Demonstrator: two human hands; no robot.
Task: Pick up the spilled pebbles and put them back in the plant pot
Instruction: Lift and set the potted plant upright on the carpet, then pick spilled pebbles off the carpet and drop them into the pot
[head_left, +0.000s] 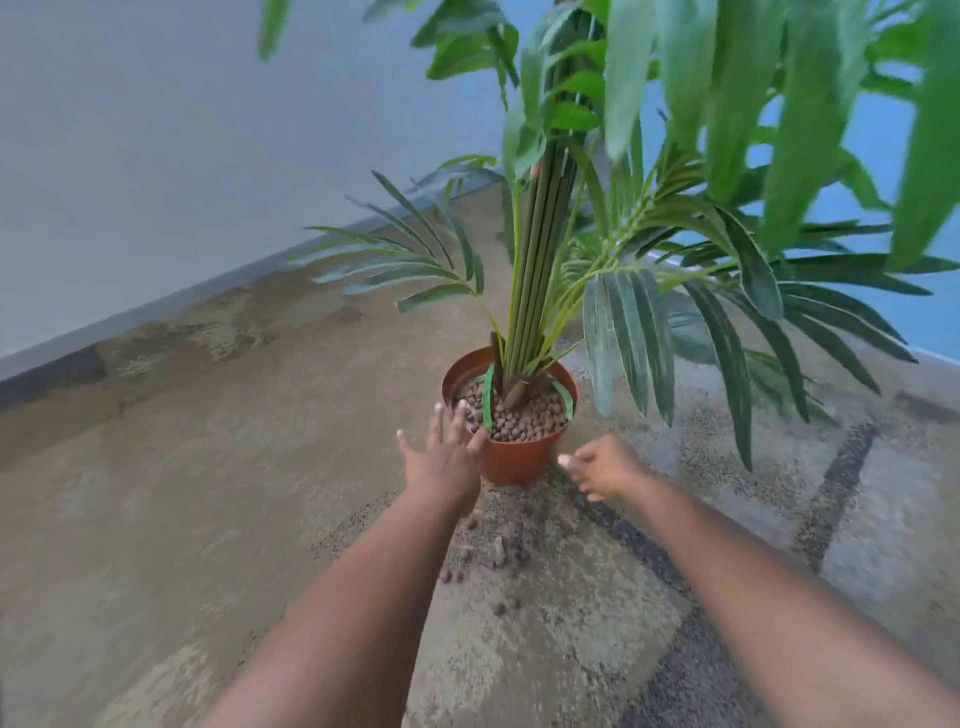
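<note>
An orange-brown plant pot (511, 460) stands upright on the carpet, filled with brown pebbles (524, 421) around a tall green plant (540, 270). Several spilled pebbles (485, 558) lie on the carpet just in front of the pot, between my forearms. My left hand (441, 457) is at the pot's left rim, fingers spread and empty. My right hand (602, 467) hovers just right of the pot's base, fingers loosely curled and blurred; I see nothing in it.
The patterned beige and grey carpet (208, 493) stretches all around. A pale wall with a grey skirting board (171, 301) runs along the left. Long green leaves (727, 312) hang over the floor to the right of the pot.
</note>
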